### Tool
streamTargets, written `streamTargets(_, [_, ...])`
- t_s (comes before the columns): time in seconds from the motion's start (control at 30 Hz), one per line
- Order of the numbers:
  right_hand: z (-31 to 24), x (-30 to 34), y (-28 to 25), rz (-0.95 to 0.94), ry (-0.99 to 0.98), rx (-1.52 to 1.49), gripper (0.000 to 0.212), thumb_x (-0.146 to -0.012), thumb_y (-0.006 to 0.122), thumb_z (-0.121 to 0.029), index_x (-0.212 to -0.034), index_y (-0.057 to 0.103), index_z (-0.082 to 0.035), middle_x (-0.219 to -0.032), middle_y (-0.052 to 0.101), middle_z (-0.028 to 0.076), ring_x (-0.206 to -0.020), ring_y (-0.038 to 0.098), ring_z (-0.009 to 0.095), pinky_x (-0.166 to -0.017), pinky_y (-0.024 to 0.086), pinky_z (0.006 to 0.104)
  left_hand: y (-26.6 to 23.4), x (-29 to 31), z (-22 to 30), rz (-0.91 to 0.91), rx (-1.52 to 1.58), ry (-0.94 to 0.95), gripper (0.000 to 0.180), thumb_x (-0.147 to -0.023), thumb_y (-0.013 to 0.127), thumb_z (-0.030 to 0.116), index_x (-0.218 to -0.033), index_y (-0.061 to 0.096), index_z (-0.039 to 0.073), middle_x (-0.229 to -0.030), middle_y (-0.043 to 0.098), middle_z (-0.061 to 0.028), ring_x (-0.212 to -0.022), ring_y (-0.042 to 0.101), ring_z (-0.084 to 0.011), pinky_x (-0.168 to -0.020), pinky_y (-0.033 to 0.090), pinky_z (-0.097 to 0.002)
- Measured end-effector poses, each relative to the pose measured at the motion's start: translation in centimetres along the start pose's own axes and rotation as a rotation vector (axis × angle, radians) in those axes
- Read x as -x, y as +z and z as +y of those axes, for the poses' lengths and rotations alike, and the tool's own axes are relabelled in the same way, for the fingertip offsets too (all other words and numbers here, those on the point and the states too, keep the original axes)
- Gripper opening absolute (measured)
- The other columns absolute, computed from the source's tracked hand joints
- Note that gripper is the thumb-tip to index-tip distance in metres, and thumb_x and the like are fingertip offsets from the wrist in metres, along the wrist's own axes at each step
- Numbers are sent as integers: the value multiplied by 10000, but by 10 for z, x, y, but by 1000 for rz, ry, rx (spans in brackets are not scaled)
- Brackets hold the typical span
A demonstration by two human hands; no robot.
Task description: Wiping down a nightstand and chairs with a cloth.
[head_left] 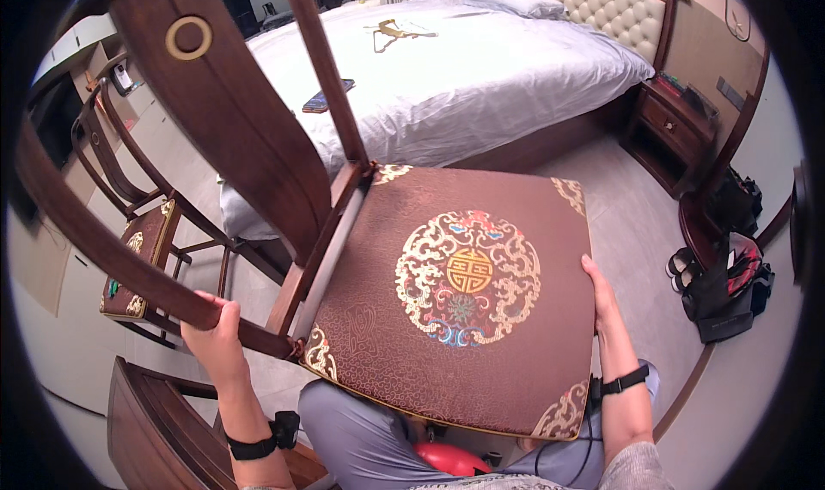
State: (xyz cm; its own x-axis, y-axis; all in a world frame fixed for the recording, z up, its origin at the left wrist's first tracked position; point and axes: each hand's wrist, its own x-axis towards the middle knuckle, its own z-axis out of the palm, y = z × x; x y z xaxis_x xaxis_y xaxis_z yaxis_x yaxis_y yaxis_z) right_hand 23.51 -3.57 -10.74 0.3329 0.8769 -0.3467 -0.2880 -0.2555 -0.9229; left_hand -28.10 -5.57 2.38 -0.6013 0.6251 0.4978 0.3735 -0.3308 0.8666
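A dark wooden chair [232, 120] with a curved back splat and a gold ring inlay is tilted in front of me, above my lap. On its seat lies a brown brocade cushion [498, 395] with a round embroidered medallion and gold corner patterns, tied near the back posts. My left hand [215, 335] is wrapped round the lower part of the near back post. At the opposite side, my right hand [601, 297] holds the front edge of the cushioned seat, its other fingers hidden beneath. Both my wrists wear black straps.
A similar chair [142, 241] with a matching cushion stands at the left. Lower left is another dark wooden piece [163, 413]. Ahead is a bed [430, 112] with a phone [328, 96] on it. A nightstand [675, 129], bags [730, 292] and a red object [451, 458] also show.
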Motion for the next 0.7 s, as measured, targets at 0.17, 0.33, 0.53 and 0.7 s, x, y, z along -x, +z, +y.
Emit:
streamTargets(0.17, [-5, -13, -1, -62, 30, 29, 657, -859, 622, -511, -1207, 580, 44, -1123, 640, 172, -973, 631, 229, -814, 511, 331, -6, 19, 2, 22, -82, 40, 219, -762, 616, -51, -937, 516, 35, -794, 541, -17, -707, 527, -95, -671, 437, -236])
streamTargets(0.33, [-8, -22, 0, -126, 83, 13, 661, -868, 614, -503, -1249, 550, 33, -1155, 628, 170, -990, 625, 233, -827, 512, 348, -14, 20, -16, -31, 132, 136, 265, -832, 636, 3, -1061, 504, 17, -871, 533, -50, -776, 537, -127, -741, 469, -267])
streamTargets(0.53, [0, -15, 0, -69, 28, 69, 679, -865, 607, -522, -1238, 557, 42, -1136, 637, 171, -993, 623, 240, -828, 513, 364, -10, 20, -25, -55, 200, 115, 242, -868, 593, -19, -1086, 493, 8, -910, 532, -58, -772, 570, -140, -755, 496, -290])
streamTargets(0.7, [6, -6, -12, -14, 56, 149, 669, -873, 592, -527, -1194, 586, 60, -1115, 645, 176, -962, 628, 236, -822, 506, 362, -11, 10, -44, -32, 148, 93, 227, -884, 601, -2, -1091, 508, 2, -919, 557, -58, -743, 591, -142, -707, 513, -285])
